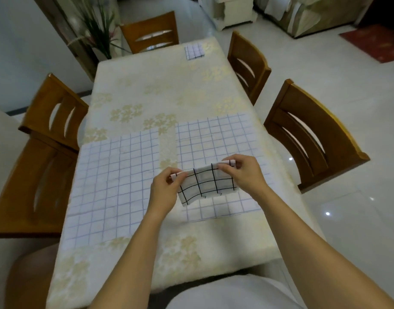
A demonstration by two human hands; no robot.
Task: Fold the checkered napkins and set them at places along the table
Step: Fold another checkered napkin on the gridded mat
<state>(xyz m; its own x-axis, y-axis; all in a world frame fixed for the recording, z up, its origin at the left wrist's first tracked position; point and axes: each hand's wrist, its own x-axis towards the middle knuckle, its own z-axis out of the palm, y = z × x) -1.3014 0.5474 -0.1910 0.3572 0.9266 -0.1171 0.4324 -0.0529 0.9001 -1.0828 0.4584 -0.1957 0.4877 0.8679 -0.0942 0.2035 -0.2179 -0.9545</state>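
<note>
I hold a small folded napkin [206, 182], white with black grid lines, lifted above the table. My left hand [163, 192] pinches its upper left corner and my right hand [245, 175] pinches its upper right corner. Under it lies an unfolded white napkin with blue checks [213, 139] on the right half of the table. A second unfolded blue-checked napkin [111, 186] is spread flat on the left half. A small folded checked napkin [194, 51] rests at the far right corner of the table.
The long table [147, 90] wears a cream floral cloth. Wooden chairs stand along both sides: two on the left [53, 112], two on the right [311, 134], one at the far end [150, 33]. A potted plant [98, 27] stands beyond the far left corner.
</note>
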